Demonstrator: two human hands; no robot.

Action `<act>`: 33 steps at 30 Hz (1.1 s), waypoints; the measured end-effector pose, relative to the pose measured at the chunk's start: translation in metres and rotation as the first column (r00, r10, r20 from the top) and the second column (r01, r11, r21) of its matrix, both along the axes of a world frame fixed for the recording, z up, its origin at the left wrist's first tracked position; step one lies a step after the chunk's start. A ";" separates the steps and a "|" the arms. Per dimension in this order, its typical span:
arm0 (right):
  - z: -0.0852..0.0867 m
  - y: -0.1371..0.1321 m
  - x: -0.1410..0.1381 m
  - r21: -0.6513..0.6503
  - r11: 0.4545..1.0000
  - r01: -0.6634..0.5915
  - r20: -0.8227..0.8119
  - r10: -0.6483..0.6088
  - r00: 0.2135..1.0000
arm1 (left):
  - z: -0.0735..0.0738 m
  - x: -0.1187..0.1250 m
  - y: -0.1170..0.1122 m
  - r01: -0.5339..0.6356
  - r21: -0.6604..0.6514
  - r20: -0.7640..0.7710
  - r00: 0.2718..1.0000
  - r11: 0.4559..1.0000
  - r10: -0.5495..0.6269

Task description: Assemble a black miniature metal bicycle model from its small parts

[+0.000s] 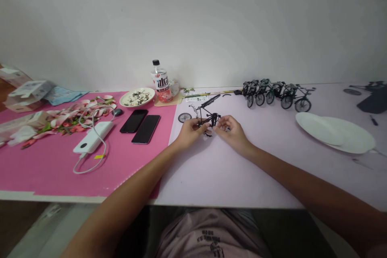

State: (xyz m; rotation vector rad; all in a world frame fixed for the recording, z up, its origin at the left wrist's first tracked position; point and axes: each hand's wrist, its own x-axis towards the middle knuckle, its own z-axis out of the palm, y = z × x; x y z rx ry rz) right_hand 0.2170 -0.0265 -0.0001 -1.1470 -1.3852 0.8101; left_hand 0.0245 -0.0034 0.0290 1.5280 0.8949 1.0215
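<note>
A black miniature bicycle frame [207, 109] without its wheels is raised a little over the pale table, tilted, between my two hands. My left hand [190, 134] pinches it from the left with thumb and fingers. On the right, my right hand [234, 134] has curled fingers, thumb and fingertips at the frame's dark pedal end; any small part between them is hidden. Just beyond my left hand lie a loose spoked wheel [184, 117] and a thin silvery handlebar-like piece [194, 109]. A short curved black strip [226, 95] rests farther back.
Several assembled miniature bicycles [273, 93] stand at the back right, with white plates [356, 135] nearer. Leftward are two phones [146, 129], a white power bank [94, 137] with cable, a drink bottle [161, 82], a bowl of small parts [137, 97] and artificial petals [68, 119].
</note>
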 end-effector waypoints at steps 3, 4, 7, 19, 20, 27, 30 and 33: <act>0.000 0.000 0.000 0.009 1.000 -0.009 -0.012 0.009 1.000 | 0.000 0.000 0.002 0.009 -0.021 0.040 0.999 1.000 -0.008; 0.000 0.001 0.000 0.004 1.000 -0.015 -0.016 0.015 1.000 | 0.000 0.000 0.002 0.018 -0.021 0.049 0.999 1.000 -0.017; -0.001 0.002 0.001 -0.024 0.999 -0.040 -0.043 0.039 0.998 | -0.002 -0.001 0.004 0.042 -0.021 0.048 0.998 0.999 -0.041; 0.009 -0.002 0.002 -0.180 0.976 -0.124 -0.256 0.075 0.964 | -0.005 -0.003 0.005 0.018 -0.169 0.102 0.995 0.985 -0.001; 0.011 -0.003 0.002 -0.192 0.973 -0.129 -0.270 0.074 0.960 | -0.005 -0.003 0.004 0.013 -0.175 0.110 0.994 0.984 0.006; 0.017 -0.005 0.001 -0.226 0.962 -0.154 -0.310 0.079 0.947 | -0.004 -0.002 0.003 0.008 -0.236 0.146 0.989 0.972 0.028; 0.016 -0.004 0.002 -0.208 0.968 -0.141 -0.306 0.072 0.949 | -0.002 -0.004 0.004 0.033 -0.229 0.157 0.988 0.973 0.003; 0.016 -0.003 0.001 -0.194 0.972 -0.135 -0.306 0.071 0.949 | -0.002 -0.005 0.004 0.049 -0.225 0.162 0.987 0.973 -0.012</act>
